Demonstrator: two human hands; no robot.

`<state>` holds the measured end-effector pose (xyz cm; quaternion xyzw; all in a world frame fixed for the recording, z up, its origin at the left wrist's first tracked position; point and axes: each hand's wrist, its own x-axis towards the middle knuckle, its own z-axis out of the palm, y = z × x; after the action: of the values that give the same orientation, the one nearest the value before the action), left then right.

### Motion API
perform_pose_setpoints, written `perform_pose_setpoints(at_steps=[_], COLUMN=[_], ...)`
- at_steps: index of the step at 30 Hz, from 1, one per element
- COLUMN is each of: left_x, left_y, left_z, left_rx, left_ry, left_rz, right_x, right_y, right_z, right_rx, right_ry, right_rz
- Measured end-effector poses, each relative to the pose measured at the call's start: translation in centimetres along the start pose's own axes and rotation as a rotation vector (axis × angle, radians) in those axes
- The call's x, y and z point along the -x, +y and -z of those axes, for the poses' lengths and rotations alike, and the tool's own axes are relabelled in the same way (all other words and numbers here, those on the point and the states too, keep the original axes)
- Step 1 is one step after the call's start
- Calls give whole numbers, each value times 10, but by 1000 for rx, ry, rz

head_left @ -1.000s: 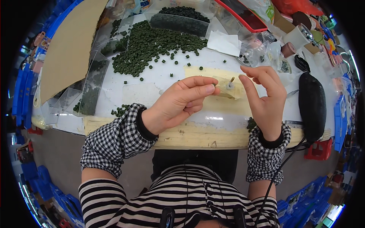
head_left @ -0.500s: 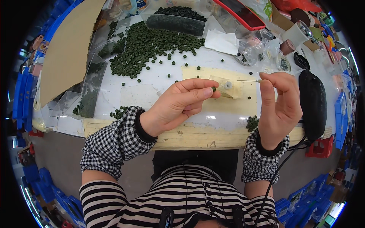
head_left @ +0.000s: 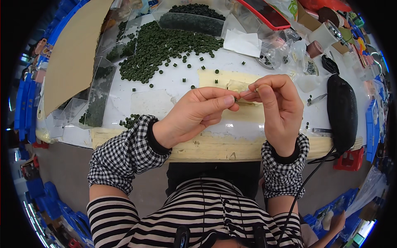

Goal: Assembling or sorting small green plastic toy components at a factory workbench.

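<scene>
Over the yellow patch of the table [head_left: 209, 77], my two hands meet at the fingertips. My left hand [head_left: 192, 115] is closed, pinching a small dark green spool-shaped piece [head_left: 235, 99] between thumb and index finger. My right hand [head_left: 283, 109] pinches a thin needle-like tool, mostly hidden by the fingers, with its tip end right by the green piece. Whether the needle goes into the piece I cannot tell. Behind the fingers lies a crumpled cream-coloured wad [head_left: 237, 85]. Many similar green pieces [head_left: 161, 49] lie heaped beyond my left hand, with several scattered singly nearer.
Clear plastic trays [head_left: 194, 25] with dark pieces stand at the back and left, beside a cardboard sheet [head_left: 74, 53]. A white paper [head_left: 242, 42], a red-edged phone [head_left: 264, 12] and a black pouch [head_left: 342, 111] lie around. Another person's hand [head_left: 338, 222] shows at lower right.
My right hand has moved left, bringing the needle-like tool up to the green piece. My left hand has stayed nearly still. Another person's hand with a clear bag has appeared at lower right.
</scene>
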<state>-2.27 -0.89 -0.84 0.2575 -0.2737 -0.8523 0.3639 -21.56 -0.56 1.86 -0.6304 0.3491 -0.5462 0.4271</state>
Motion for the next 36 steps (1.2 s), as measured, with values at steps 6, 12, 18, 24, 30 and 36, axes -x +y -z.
perform_pose_setpoints(at_steps=[6, 12, 18, 24, 30, 36], left_x=[0, 0, -1, 1, -1, 0], left_y=[0, 0, 1, 0, 0, -1], left_z=[0, 2, 0, 1, -1, -1], left_rx=[7, 2, -45, -78, -81, -77], left_ry=[1, -14, 26, 47, 33, 42], left_rz=[-4, 3, -1, -41, -22, -42], right_x=[0, -1, -8, -5, 30, 53], right_y=[0, -1, 8, 0, -28, -18], right_z=[-1, 1, 15, 20, 64, 64], right_rx=[15, 24, 774, 878, 878, 1013], right_ry=[1, 177, 141, 90, 189, -25], right_rz=[-5, 10, 241, 276, 29, -66])
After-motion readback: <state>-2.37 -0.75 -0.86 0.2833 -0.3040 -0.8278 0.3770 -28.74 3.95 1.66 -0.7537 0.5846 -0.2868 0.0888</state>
